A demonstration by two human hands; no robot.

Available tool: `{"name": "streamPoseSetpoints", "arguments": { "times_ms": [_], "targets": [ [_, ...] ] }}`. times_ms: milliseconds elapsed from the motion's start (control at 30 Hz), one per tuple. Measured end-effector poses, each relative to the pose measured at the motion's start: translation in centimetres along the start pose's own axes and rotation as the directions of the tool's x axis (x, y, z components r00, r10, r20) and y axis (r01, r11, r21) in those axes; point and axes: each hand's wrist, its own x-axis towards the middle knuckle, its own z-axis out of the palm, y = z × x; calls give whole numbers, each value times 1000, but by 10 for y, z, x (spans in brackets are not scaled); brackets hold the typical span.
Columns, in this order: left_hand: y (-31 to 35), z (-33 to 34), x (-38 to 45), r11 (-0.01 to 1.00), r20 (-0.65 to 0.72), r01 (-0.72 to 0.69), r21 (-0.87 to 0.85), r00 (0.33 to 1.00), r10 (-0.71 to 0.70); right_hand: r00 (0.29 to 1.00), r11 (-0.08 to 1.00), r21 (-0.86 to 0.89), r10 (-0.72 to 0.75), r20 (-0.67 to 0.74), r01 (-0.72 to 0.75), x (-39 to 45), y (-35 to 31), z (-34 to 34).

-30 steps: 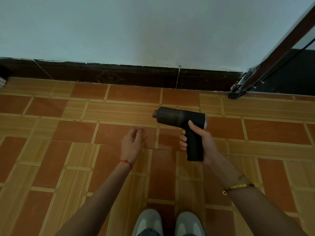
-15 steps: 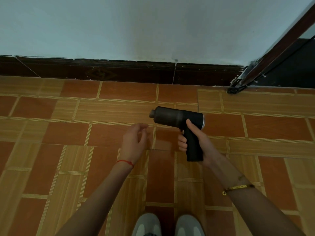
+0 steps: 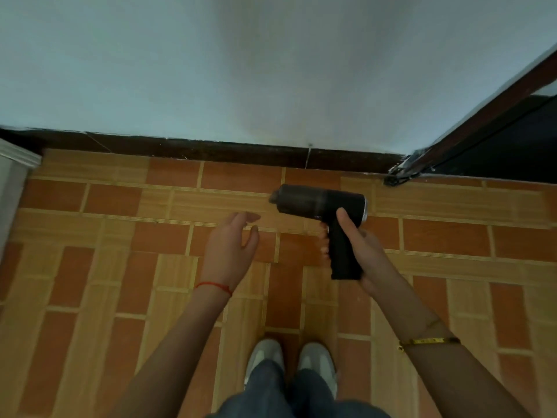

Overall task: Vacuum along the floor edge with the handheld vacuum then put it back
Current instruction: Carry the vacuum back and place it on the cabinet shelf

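A black handheld vacuum (image 3: pixel 319 203), shaped like a pistol, hangs above the tiled floor with its nozzle pointing left. My right hand (image 3: pixel 358 245) grips its handle, thumb up against the body. My left hand (image 3: pixel 232 248) hovers just left of the vacuum, below the nozzle, fingers loosely spread and holding nothing. The floor edge, a dark skirting board (image 3: pixel 211 150), runs along the foot of the pale wall beyond the vacuum.
Orange and tan floor tiles (image 3: pixel 120 267) stretch all around. A dark door frame (image 3: pixel 482 128) slants up at the right, its base by the skirting. A white furniture corner (image 3: pixel 15 164) juts in at the far left. My two shoes (image 3: pixel 289 360) stand at the bottom.
The view has tilted so more wall shows and the white corner at left appears. My left hand's fingers curled a little and it stays near the nozzle. The vacuum is held the same way.
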Motion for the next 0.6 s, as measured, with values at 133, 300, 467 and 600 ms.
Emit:
{"name": "streamPoseSetpoints", "arguments": {
  "times_ms": [133,300,467,600],
  "targets": [
    [75,-100,-29,1000,-44,10,30,999,-9,1000,1000,-23,-18,17,18,-95,-73,28],
    [180,-243,-79,999,-117,44,-26,992,-46,998,1000,-28,-13,62,15,-239,-174,74],
    [274,-371,-133,997,-142,58,-42,988,-63,991,999,-19,-40,130,42,-384,-261,118],
    [333,-448,-169,999,-162,24,-47,986,-31,986,997,-12,-73,149,75,-475,-307,143]
  ]
}}
